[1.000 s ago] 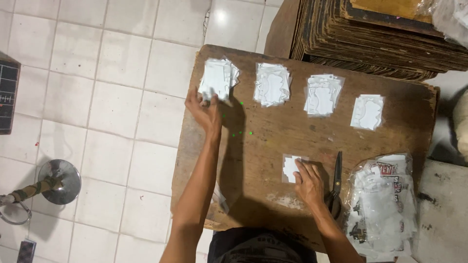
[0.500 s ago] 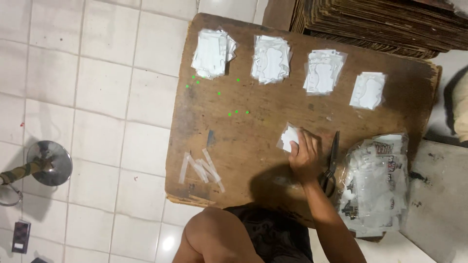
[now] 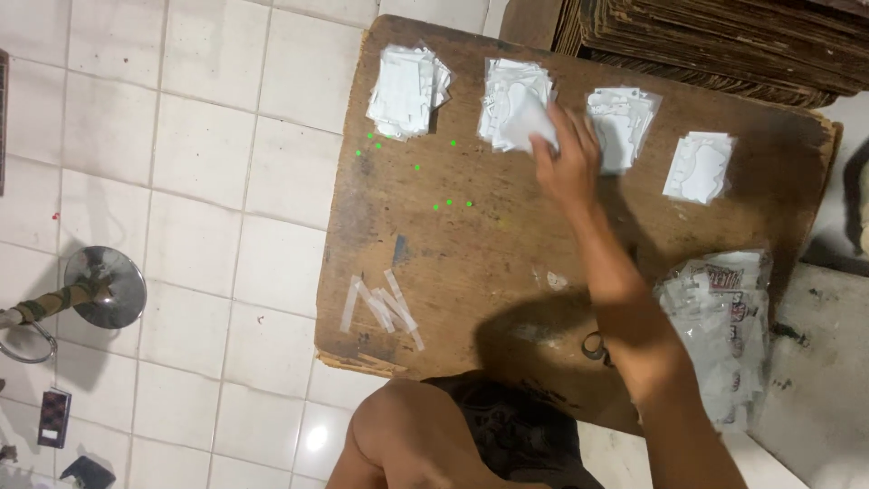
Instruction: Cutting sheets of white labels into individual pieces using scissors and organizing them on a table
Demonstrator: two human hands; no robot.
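We log the right hand [image 3: 566, 163] stretched out over the far side of the desk [image 3: 471, 263], its fingers [image 3: 543, 136] pinched narrow on a small white plastic piece [image 3: 523, 122]. The piece sits directly over the second stack [image 3: 514, 100] of four in the row, touching or just above its top; we cannot tell which. The stack lies right under the fingertips, slightly to their left, its long axis running away from us.

The left hand is not visible; only a bare knee and dark shorts show at the near edge.

Around the fingers: the first stack [image 3: 407, 91] lies well to their left, the third stack [image 3: 623, 122] just to their right and partly behind the hand, the fourth stack [image 3: 699, 167] farther right. Back along the forearm, near the elbow, a crumpled clear bag [image 3: 724, 335] of printed packets rests on the desk, with scissors [image 3: 595, 346] mostly hidden beneath the arm. Strips of tape [image 3: 380, 308] lie well behind and left. Nothing stands between the fingers and the second stack.
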